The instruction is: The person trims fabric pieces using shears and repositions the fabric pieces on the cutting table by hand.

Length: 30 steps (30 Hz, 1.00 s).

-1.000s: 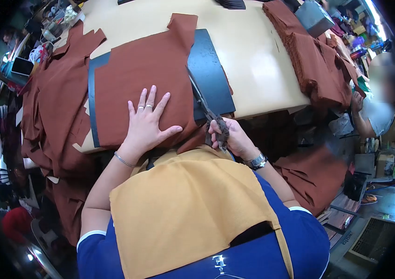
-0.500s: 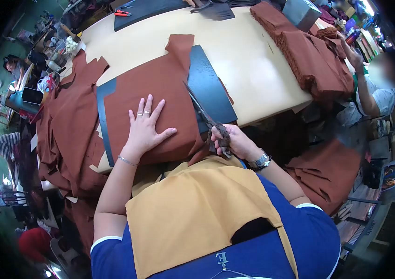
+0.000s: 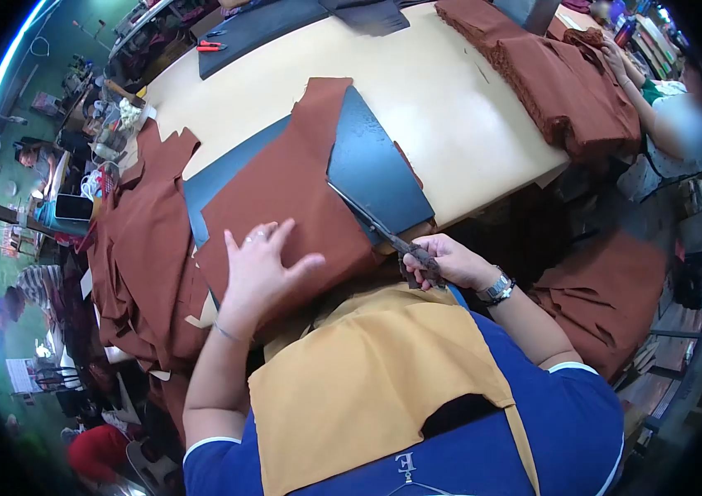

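Note:
A reddish-brown piece of cloth (image 3: 285, 194) lies over a dark blue board (image 3: 386, 169), which shows along its left, upper and right sides. My left hand (image 3: 262, 269) is on the near left part of the cloth, fingers spread and slightly bent, with rings on the fingers. In my right hand (image 3: 454, 263) is a pair of scissors (image 3: 365, 213), its handles wrapped in dark, ragged cloth. Their long blades point up and left, along the right edge of the brown cloth and over the board. My right fingers wrap round the handles.
More brown cloth (image 3: 140, 248) drapes over the table's left side. A thick brown stack (image 3: 545, 87) lies at the far right, where another person's hand (image 3: 613, 59) touches it. Red-handled snips (image 3: 211, 46) rest on a dark board at the back of the pale table (image 3: 442, 116).
My left hand has drawn back towards me, its fingers now more bent. The cloth has turned on the board, baring more blue at the upper left. The scissors remain in my right hand.

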{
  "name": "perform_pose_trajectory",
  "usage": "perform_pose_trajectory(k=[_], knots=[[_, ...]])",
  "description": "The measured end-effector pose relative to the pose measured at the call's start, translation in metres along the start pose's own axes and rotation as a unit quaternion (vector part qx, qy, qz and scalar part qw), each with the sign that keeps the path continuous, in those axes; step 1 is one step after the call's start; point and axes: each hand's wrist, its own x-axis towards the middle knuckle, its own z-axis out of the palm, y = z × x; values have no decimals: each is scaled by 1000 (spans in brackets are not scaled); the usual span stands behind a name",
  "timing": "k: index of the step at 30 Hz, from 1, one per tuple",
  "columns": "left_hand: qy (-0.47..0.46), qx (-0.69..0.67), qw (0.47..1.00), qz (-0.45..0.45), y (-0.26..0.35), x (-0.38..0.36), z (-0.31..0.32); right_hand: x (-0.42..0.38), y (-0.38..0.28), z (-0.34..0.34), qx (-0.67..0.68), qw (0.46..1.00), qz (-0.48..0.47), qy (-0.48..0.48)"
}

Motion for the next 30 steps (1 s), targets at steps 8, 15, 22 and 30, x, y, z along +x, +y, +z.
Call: perform_pose_trajectory(k=[8, 15, 22, 30], knots=[[87, -83, 991, -58, -21, 186, -22, 0, -1, -2, -17, 1000, -8, -7], [12, -392, 919, 44, -15, 281, 7, -4, -3, 2, -50, 999, 1, 11], [190, -392, 882, 182, -32, 252, 21, 0, 6, -3, 0, 1000, -1, -2], [19, -5, 959, 283, -60, 143, 29, 5, 7, -5, 16, 1000, 5, -7]])
